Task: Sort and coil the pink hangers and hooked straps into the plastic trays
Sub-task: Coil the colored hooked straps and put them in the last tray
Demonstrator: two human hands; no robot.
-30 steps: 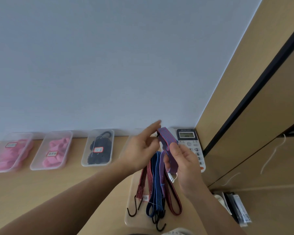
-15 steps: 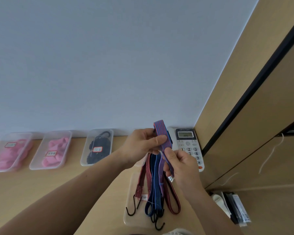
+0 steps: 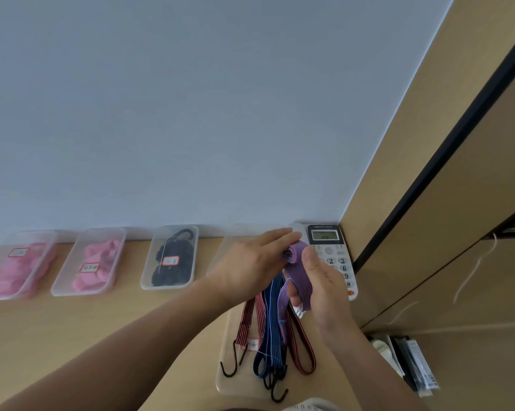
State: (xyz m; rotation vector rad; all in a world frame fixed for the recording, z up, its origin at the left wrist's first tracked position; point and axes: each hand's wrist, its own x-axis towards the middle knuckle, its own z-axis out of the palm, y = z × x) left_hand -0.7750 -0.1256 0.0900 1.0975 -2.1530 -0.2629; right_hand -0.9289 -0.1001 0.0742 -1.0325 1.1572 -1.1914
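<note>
- One purple strap point(image 3: 301, 277) was held between both hands above the near tray point(image 3: 224, 384), just in front of the phone point(image 3: 329, 250).
- The left hand point(image 3: 250, 262) laid its close-set fingers over the strap's rolled end and held it; its thumb was hidden.
- The right hand point(image 3: 324, 289) curled its fingers round the strap's length, thumb pressed on top.
- Three more straps hung below the hands: a red-and-black striped strap point(image 3: 249, 320), a blue strap point(image 3: 268, 321) and a dark red strap point(image 3: 305, 353), ending in at least three black hooks point(image 3: 229, 369).
- Five clear trays stood on the worktop point(image 3: 102, 336): two trays of pink hangers point(image 3: 88, 262), one tray of black pieces point(image 3: 170, 258), one tray behind the left hand point(image 3: 235, 237), and the near one.
- Red-bordered labels point(image 3: 170, 260) sat on three trays, their writing too small to read.
- Phone keys 2, 3, 6, 9 and # were legible.
</note>
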